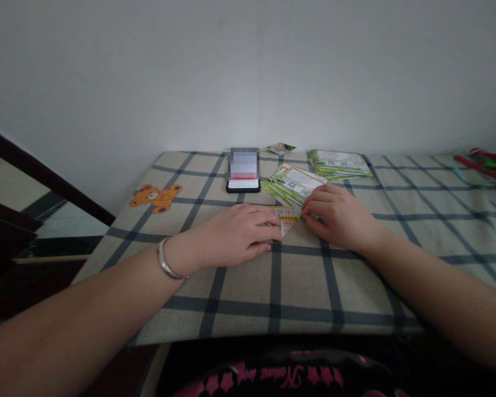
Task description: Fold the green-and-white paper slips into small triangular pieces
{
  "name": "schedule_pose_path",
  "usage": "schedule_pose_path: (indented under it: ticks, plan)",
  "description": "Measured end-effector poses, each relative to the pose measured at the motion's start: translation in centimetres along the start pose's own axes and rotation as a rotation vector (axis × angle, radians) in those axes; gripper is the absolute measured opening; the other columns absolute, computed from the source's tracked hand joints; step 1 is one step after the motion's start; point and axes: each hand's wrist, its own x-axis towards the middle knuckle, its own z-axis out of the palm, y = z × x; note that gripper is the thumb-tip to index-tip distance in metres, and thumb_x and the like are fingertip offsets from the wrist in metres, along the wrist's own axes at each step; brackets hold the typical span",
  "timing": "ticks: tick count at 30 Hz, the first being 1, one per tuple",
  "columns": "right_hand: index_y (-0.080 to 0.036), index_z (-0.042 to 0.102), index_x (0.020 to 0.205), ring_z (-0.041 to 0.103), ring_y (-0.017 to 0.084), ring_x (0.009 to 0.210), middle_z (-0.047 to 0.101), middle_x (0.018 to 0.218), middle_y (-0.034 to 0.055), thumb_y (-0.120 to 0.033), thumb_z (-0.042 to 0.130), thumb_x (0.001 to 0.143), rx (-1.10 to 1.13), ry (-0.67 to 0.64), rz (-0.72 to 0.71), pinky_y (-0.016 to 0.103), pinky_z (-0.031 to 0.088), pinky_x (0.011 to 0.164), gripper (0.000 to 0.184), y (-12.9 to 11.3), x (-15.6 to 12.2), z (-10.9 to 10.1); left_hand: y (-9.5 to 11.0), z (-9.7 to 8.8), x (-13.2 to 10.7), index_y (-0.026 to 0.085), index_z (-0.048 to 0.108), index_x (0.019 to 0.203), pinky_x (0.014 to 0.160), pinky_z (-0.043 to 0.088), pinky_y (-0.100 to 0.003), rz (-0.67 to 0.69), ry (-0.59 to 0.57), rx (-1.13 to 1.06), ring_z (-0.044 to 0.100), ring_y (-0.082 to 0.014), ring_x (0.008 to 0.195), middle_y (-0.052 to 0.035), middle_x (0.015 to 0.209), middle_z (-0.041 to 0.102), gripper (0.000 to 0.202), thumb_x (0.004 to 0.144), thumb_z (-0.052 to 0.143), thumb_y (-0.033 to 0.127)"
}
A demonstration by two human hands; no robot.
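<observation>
A small printed paper [287, 220] with orange and green print lies on the checked tablecloth [297, 281], partly folded. My left hand [235, 234], a silver bangle on its wrist, lies flat with its fingers stretched onto the paper's left side. My right hand [341, 218] has its fingers curled and pinched on the paper's right edge. Just behind my hands sits a fanned stack of green leaflets [293, 184].
A second leaflet stack [339, 163] lies further back right, with a small folded piece [280, 148] near the wall. A phone [243, 171] stands left of the leaflets. Red and green ribbons [485, 165] lie far right. The table's left edge drops to dark stairs.
</observation>
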Motion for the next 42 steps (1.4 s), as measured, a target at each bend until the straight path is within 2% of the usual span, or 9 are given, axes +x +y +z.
schedule_pose_path:
  ticks: [4,11,19,28,34,37,42]
  plan:
    - [-0.017,0.072,0.091,0.061,0.024,0.095,0.072,0.098,0.0082,-0.016,0.056,0.085,0.087,0.058,0.011,0.039,0.047,0.089,0.017,0.4,-0.1,0.4,0.0,0.1,-0.1,0.023,0.063,0.116,0.100,0.047,-0.045,0.002,0.008,0.023,0.054,-0.0247,0.121,-0.0075,0.125,0.061,0.025,0.092,0.054,0.024]
    - [-0.015,0.068,0.115,0.061,0.025,0.106,0.070,0.112,0.0112,-0.022,0.058,0.087,0.112,0.038,0.015,0.040,0.049,0.094,0.030,0.1,0.0,1.0,0.0,0.2,0.1,0.020,0.061,0.120,0.100,0.048,-0.042,0.011,0.040,0.049,0.056,-0.0230,0.118,-0.0065,0.123,0.064,0.028,0.093,0.054,0.024]
    - [-0.017,0.070,0.112,0.060,0.024,0.107,0.071,0.110,0.0091,-0.022,0.057,0.089,0.136,0.049,-0.031,0.041,0.048,0.098,0.027,0.5,-0.1,1.3,0.0,0.2,0.3,0.021,0.065,0.117,0.097,0.050,-0.040,0.010,0.047,0.051,0.059,-0.0216,0.111,-0.0050,0.115,0.067,0.027,0.093,0.053,0.021]
    - [-0.019,0.073,0.096,0.061,0.022,0.097,0.072,0.099,0.0075,-0.017,0.056,0.089,0.163,0.046,-0.097,0.036,0.049,0.086,0.019,-0.2,0.2,1.4,0.3,0.5,0.4,0.023,0.067,0.112,0.095,0.050,-0.044,-0.053,0.068,0.090,0.058,-0.0235,0.110,-0.0066,0.113,0.065,0.023,0.093,0.054,0.024]
    - [-0.018,0.072,0.101,0.059,0.024,0.098,0.071,0.100,0.0091,-0.024,0.055,0.093,0.020,0.032,-0.044,0.037,0.047,0.083,0.020,-0.4,0.2,1.2,0.3,0.6,0.4,0.022,0.067,0.111,0.096,0.050,-0.044,-0.063,0.057,0.074,0.058,-0.0236,0.111,-0.0067,0.114,0.064,0.022,0.091,0.058,0.024]
    - [-0.018,0.072,0.101,0.059,0.023,0.095,0.072,0.097,0.0090,-0.026,0.051,0.097,-0.083,0.018,-0.118,0.037,0.044,0.081,0.023,-0.3,0.4,0.9,0.4,0.6,0.4,0.020,0.066,0.112,0.097,0.050,-0.044,-0.069,0.028,0.053,0.058,-0.0235,0.111,-0.0076,0.117,0.064,0.023,0.091,0.057,0.024]
    - [-0.017,0.071,0.096,0.056,0.021,0.086,0.072,0.092,0.0073,-0.020,0.049,0.097,-0.187,-0.061,-0.307,0.036,0.039,0.080,0.023,-0.2,0.6,0.3,0.3,0.6,0.5,0.018,0.065,0.113,0.099,0.049,-0.043,-0.075,0.031,0.041,0.058,-0.0228,0.112,-0.0103,0.121,0.063,0.024,0.091,0.058,0.023]
